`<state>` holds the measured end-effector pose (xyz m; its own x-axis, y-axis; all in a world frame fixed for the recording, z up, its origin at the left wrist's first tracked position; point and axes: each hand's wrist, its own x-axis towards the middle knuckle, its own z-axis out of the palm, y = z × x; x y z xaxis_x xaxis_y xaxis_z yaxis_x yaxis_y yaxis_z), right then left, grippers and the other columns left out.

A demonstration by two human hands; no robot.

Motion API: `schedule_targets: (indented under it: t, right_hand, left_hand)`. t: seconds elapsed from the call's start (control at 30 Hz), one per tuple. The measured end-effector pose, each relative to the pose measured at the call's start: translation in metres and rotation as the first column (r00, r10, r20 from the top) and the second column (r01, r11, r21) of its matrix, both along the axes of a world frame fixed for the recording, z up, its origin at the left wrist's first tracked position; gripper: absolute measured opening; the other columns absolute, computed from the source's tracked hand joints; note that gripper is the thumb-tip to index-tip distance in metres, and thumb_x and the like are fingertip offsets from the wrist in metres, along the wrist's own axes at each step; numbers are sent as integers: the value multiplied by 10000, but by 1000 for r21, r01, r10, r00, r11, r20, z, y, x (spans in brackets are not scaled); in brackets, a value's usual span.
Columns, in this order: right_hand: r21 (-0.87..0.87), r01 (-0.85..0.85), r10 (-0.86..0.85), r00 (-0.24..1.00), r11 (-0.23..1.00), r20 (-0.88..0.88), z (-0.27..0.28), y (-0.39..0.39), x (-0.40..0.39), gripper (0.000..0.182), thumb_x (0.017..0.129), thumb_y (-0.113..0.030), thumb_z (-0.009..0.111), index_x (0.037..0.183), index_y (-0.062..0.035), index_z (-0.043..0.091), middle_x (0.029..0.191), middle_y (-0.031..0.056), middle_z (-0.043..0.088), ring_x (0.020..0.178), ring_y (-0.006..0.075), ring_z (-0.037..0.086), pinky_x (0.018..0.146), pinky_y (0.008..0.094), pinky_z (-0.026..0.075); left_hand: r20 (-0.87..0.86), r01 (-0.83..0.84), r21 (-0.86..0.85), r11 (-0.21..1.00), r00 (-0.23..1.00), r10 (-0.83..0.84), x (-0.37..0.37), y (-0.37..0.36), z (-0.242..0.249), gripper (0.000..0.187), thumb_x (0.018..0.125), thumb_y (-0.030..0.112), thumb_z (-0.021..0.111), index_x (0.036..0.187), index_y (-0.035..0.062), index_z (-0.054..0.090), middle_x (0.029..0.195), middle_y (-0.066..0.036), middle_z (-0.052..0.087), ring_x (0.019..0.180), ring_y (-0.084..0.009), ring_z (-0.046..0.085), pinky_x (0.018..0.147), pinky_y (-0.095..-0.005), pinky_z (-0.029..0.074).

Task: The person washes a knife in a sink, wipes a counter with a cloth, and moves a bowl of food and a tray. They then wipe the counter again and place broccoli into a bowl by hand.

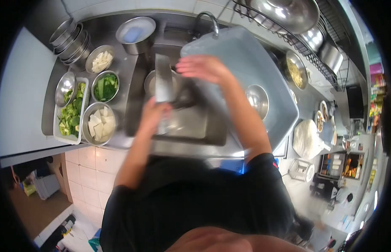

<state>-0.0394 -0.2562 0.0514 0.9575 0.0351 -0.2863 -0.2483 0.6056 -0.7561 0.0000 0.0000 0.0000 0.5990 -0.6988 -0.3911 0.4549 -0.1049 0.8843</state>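
My left hand (152,115) is closed round the handle of a cleaver (164,80), its broad blade pointing up and away from me over the sink (191,126). Just right of the blade, my right hand (199,68) is stretched out flat, fingers together, apart from the blade and with nothing in it. Below the cleaver, a round metal bowl (149,83) sits in the sink, partly hidden by the blade. A large grey plastic tub (241,54) lies tilted under my right forearm, with a small metal bowl (257,102) in it.
Left of the sink stand bowls of white slices (101,123), cut greens (106,86) and pale sticks (102,61), plus a white tray (57,132) of greens. A metal pot (136,44) and faucet (207,19) are behind. A wire rack (283,31) overhangs the right side.
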Motion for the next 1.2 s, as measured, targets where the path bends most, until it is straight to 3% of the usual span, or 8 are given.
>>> schedule_targets:
  t: [0.4,0.43,0.5,0.63,0.83,1.0,1.17,1.2]
  right_hand:
    - [-899,-173,-489,871,-401,51,-120,-95,-84,306,828,-194,473,1012,30,572,997,170,604,875,250,602,790,337,482]
    - [-899,-171,-485,873,-403,51,-109,-92,-88,306,828,-194,473,1012,30,572,997,170,604,875,250,602,790,337,482]
    - [-437,412,-583,708,800,-399,-80,-80,-94,316,855,-208,453,1007,53,546,982,189,587,879,259,596,788,330,492]
    - [-99,211,-229,944,972,-238,-4,-33,-67,283,876,-174,433,994,65,529,941,193,583,861,268,593,788,336,497]
    - [-373,-1,-53,989,928,-135,-8,49,-18,230,843,-119,497,994,44,558,925,147,608,849,215,599,779,308,487]
    - [-946,292,-349,909,139,230,-11,24,-50,214,805,-146,545,951,-10,621,882,130,643,801,183,602,739,291,455]
    - [-920,-200,-510,860,-338,1,-125,-115,-134,269,815,-159,505,972,53,560,884,142,606,781,214,582,716,327,473]
    - [-962,-1,-622,763,273,-178,-119,-111,-137,259,829,-161,489,965,50,555,847,123,583,745,215,566,708,322,475]
  left_hand:
    - [-171,7,61,998,985,3,8,-1,-28,107,811,57,468,907,12,464,722,-81,541,536,-134,498,481,-269,444]
    - [-171,3,60,998,985,7,6,-8,-24,107,811,57,468,907,12,464,722,-81,541,536,-134,498,481,-269,444]
    - [-468,-209,-19,978,866,176,2,-28,-19,123,838,78,465,919,-14,460,775,-104,545,596,-161,522,527,-295,485]
    - [-710,-330,-126,936,689,148,21,-69,-82,134,857,86,447,929,-28,456,846,-128,550,681,-198,560,589,-313,511]
    - [-419,-132,-257,957,908,12,42,-100,-123,121,876,114,419,892,-2,451,795,-101,521,619,-201,539,548,-305,497]
    - [-905,-555,37,831,335,264,38,-87,-115,113,886,166,448,877,54,438,669,-64,472,523,-201,514,441,-320,465]
    - [-769,-435,55,899,555,316,21,-65,-113,201,882,251,462,825,59,463,589,-65,482,488,-204,512,467,-367,479]
    - [-712,-366,3,931,653,259,23,-65,-115,176,861,219,475,792,57,473,591,-72,491,493,-208,518,476,-370,484]
